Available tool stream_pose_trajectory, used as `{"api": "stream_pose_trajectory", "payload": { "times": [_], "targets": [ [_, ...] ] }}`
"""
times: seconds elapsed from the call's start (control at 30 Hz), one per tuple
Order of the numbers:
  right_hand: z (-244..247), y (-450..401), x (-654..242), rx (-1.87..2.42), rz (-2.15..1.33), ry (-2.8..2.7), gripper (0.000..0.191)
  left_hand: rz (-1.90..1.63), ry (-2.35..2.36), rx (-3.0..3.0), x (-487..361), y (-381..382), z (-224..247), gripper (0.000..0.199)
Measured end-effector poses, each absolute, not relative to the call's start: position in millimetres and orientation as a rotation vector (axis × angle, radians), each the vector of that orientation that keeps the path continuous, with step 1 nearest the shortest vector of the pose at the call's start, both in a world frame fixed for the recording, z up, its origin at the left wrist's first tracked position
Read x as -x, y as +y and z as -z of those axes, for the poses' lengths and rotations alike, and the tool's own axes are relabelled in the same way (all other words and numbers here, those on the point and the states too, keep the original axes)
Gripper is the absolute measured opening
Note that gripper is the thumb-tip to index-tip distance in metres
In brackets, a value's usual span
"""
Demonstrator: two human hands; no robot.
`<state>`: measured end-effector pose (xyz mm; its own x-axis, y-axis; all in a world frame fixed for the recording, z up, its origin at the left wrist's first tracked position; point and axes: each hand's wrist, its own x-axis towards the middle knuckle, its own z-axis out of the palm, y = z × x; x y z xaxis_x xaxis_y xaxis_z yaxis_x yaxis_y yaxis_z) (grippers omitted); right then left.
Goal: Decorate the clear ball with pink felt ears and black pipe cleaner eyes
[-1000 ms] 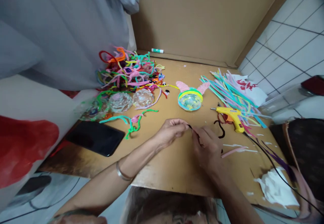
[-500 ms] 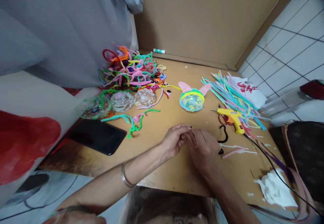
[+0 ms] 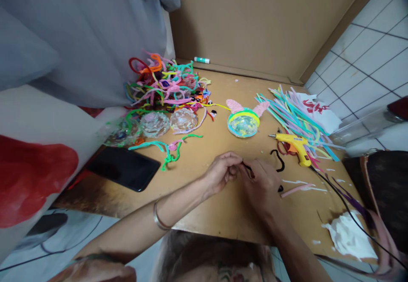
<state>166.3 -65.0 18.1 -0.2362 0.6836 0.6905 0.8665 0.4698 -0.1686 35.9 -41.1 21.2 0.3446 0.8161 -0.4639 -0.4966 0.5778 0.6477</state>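
Note:
A short dark strip, which looks like a black pipe cleaner, spans the small gap between my hands over the front of the table. The fingertips of my left hand are pinched at its left end. My right hand is closed around the other end, and its fingers hide most of that piece. Just right of my right hand lies a bent black pipe cleaner. Beyond my hands sits a clear dome trimmed with yellow, green and blue pipe cleaners and two pink ears.
A yellow glue gun lies right, its cord trailing forward. Behind it is a pipe cleaner bundle. Left are a tangled colourful pile, clear domes and a black phone. Crumpled tissue lies front right.
My hands have drawn slightly apart, so more of the black strip shows between them. The view has shifted a little; the things on the table appear unmoved.

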Motion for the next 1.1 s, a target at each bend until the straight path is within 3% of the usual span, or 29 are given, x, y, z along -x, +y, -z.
{"api": "stream_pose_trajectory", "payload": {
  "times": [0.77,1.1],
  "targets": [
    [-25.9,-62.2,-173.9,1.296,-0.023,-1.837,0.011,-0.836,0.837,-0.929,-19.8,-29.3,-24.8,0.033],
    [-27.5,-71.2,-169.9,1.215,-0.066,-1.956,0.015,-0.725,0.849,-1.011,-7.8,-21.4,-26.1,0.028]
  ]
}}
